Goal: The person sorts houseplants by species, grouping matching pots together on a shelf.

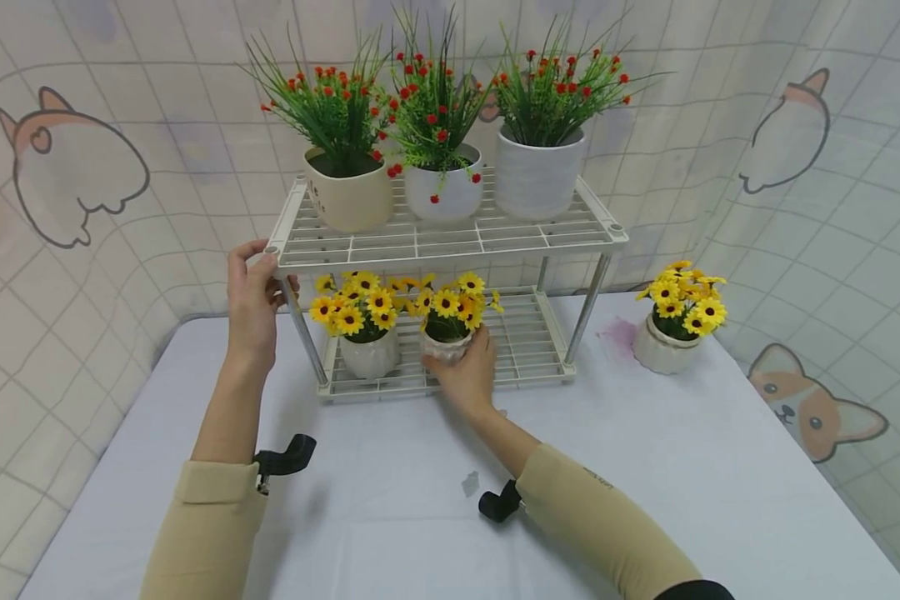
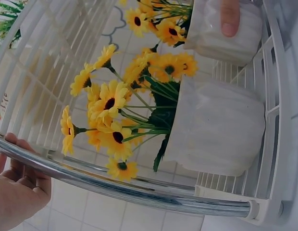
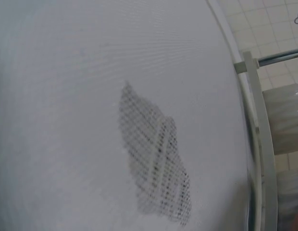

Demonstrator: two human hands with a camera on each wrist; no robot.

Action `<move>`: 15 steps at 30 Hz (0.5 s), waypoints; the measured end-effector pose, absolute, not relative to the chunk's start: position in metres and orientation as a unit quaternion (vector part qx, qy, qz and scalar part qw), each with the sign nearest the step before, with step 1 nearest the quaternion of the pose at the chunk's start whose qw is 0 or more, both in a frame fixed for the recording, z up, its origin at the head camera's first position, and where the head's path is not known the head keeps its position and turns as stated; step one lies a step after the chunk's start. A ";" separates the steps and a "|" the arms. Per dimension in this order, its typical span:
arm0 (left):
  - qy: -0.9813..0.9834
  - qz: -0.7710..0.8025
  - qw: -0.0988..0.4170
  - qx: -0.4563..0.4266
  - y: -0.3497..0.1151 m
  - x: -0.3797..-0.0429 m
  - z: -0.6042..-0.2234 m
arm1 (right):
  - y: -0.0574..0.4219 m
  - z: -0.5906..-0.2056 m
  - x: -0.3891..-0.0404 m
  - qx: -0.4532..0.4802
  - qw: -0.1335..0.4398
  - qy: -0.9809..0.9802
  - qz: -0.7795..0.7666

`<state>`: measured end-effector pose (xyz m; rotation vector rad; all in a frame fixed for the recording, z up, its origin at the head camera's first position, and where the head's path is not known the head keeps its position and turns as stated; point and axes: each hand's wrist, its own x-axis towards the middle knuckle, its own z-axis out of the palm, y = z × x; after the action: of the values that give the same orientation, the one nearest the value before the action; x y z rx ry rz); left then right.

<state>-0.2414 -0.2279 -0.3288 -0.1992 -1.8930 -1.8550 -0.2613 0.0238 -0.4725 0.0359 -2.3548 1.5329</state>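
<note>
A white two-tier wire rack (image 1: 602, 215) with chrome posts stands on the table. My left hand (image 1: 252, 304) grips its upper left front corner; in the left wrist view the curled fingers lie behind the chrome post (image 2: 125, 188). On the lower tier, my right hand (image 1: 467, 373) holds a small white flowerpot (image 1: 444, 347) with yellow artificial flowers, thumb and fingers on its sides. The thumb (image 2: 230, 18) presses the pot in the left wrist view. Left of it sits a similar pot (image 1: 370, 357). The right wrist view mostly misses my right hand.
Three larger pots, one cream (image 1: 351, 196) and two white (image 1: 444, 190), with red-flowered grass stand on the upper tier. Another pot of yellow flowers (image 1: 666, 346) stands on the table at the right. A grey patch (image 3: 156, 159) marks the white tablecloth (image 1: 390, 517). A patterned curtain (image 1: 180, 125) hangs behind.
</note>
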 end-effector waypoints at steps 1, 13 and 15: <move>-0.690 -0.679 0.239 -0.073 -0.228 -0.241 -0.329 | 0.024 -0.473 -0.261 0.015 0.166 -0.827 0.538; -0.690 -0.680 0.239 -0.073 -0.228 -0.241 -0.329 | 0.037 -0.466 -0.251 0.057 0.124 -0.790 0.598; -0.689 -0.681 0.238 -0.074 -0.229 -0.241 -0.328 | 0.042 -0.465 -0.249 0.060 0.118 -0.788 0.602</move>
<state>-0.2412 -0.2286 -0.3284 -0.2024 -1.8861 -1.8650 -0.2487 0.0420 -0.4654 0.1760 -2.3047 1.7604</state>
